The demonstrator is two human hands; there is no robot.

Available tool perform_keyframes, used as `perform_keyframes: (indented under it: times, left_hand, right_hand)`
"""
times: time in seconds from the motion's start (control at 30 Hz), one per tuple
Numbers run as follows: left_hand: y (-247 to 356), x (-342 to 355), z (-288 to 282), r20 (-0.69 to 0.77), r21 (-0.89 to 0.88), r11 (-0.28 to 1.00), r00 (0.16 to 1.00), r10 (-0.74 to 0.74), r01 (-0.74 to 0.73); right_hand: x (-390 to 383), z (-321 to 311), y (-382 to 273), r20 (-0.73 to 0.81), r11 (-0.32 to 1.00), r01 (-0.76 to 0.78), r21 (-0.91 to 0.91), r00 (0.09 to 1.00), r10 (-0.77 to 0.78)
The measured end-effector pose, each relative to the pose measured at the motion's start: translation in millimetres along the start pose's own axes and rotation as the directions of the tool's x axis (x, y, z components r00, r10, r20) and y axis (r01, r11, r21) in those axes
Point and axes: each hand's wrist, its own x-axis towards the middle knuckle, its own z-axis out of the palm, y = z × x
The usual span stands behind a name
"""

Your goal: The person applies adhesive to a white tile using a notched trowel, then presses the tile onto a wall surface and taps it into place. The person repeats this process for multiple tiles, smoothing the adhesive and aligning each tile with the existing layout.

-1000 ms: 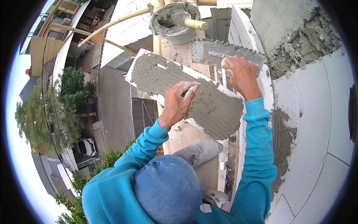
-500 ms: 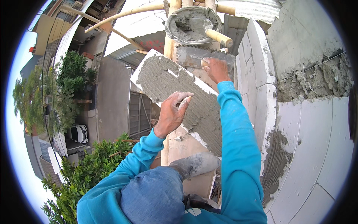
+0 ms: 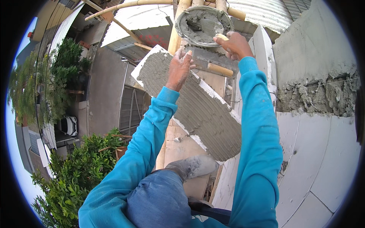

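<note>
A white block (image 3: 199, 140), its upper face coated in grey mortar combed into ridges, slants across the middle. Over its far end hovers my left hand (image 3: 179, 70), empty, with fingers loosely bent and apart. My right hand (image 3: 236, 45) is closed around the pale wooden handle of a trowel (image 3: 222, 37), whose blade lies in the bucket of mortar (image 3: 189, 27); mortar hides part of that blade. Just below my right hand, a notched trowel (image 3: 220, 69) with a wooden handle rests on the boards, smeared with mortar.
A wall of white blocks (image 3: 311, 152) rises on the right, with rough mortar (image 3: 323, 93) and a taut string across it. Bamboo poles (image 3: 133, 10) run at the far side. My knee (image 3: 156, 193) is close below the block. Left of the boards is a drop to a paved yard (image 3: 104, 91).
My right hand has let go of the notched trowel and taken the handle of the trowel in the bucket. My left hand has moved away from me, toward the block's far end.
</note>
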Motion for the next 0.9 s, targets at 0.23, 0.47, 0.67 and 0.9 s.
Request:
perform_keyframes:
  times: [0.23, 0.47, 0.67, 0.9]
  left_hand:
    - [-13, 65, -11, -0.089, -0.147, 0.987, 0.993, -0.076, 0.062]
    - [-12, 91, -5, -0.006, -0.223, 0.971, 0.996, -0.093, 0.089]
    - [-16, 92, 1, -0.006, -0.301, 0.947, 0.993, -0.119, 0.112]
    - [-23, 93, -5, 0.054, -0.299, 0.946, 0.992, -0.117, 0.128]
  right_hand:
    - [-15, -55, -16, -0.230, 0.678, 0.219, -0.702, 0.831, -0.506]
    - [6, -89, -8, -0.217, 0.546, 0.080, -0.834, 0.863, -0.457]
    - [36, -82, 0, -0.169, 0.395, 0.105, -0.913, 0.782, -0.599]
    - [21, -52, -29, 0.007, 0.347, 0.284, -0.894, 0.782, -0.624]
